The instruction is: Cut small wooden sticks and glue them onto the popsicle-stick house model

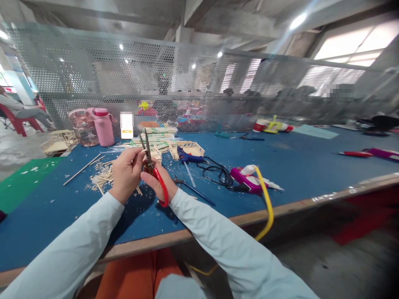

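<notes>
My right hand [159,180] is closed round a pair of scissors [147,145]. The red handle loop hangs below my palm and the blades point up and away, slightly apart. Beside them, my left hand [127,172] is closed in a pinch close to the blades; what its fingers hold is too small to make out. Under and left of my hands lie short wooden stick offcuts [106,174] and longer thin sticks [82,169]. Just behind my hands stands a small wooden stick frame [193,148], with a blue glue gun [190,157] leaning on it.
Dark-handled pliers [199,193] lie right of my hands. Farther right are a black cord [221,176] and a purple-and-white glue gun [249,179] with a yellow strap. A pink bottle [105,129] and a lit phone [126,126] stand behind, before a perforated metal screen [93,70].
</notes>
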A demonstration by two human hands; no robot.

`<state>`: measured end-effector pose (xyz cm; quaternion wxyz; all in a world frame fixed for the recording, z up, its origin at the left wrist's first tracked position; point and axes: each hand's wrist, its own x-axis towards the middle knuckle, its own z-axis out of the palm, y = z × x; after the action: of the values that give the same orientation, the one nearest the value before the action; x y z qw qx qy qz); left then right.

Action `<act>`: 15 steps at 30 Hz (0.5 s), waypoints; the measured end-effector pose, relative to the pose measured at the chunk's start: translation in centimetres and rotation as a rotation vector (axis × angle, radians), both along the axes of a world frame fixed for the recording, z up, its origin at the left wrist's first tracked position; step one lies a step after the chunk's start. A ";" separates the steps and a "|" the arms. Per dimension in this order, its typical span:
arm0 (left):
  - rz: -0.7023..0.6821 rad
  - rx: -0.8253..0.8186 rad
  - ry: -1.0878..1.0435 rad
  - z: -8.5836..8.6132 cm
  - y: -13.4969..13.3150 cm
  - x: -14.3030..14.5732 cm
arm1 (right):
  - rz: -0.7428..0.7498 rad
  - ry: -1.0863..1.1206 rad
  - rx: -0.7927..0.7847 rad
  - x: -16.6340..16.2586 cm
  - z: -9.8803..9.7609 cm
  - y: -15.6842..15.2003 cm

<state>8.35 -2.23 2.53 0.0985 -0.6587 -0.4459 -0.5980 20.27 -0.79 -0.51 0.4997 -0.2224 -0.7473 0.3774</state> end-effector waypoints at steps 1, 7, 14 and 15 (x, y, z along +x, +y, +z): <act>0.016 0.009 0.024 0.0 0.0 -0.1 | 0.004 0.001 0.002 0.0 0.0 0.0; 0.081 0.030 0.101 0.1 -0.1 -0.2 | 0.034 0.012 0.014 0.0 -0.1 0.0; 0.108 0.082 0.132 0.0 -0.1 -0.4 | 0.087 0.028 0.013 0.0 0.2 -0.2; 0.107 0.082 0.138 0.0 0.0 -0.4 | 0.089 0.031 0.010 0.0 0.2 -0.2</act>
<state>7.93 -2.25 2.54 0.1877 -0.6690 -0.4476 -0.5628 20.24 -0.99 -0.28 0.4953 -0.1807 -0.7504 0.3987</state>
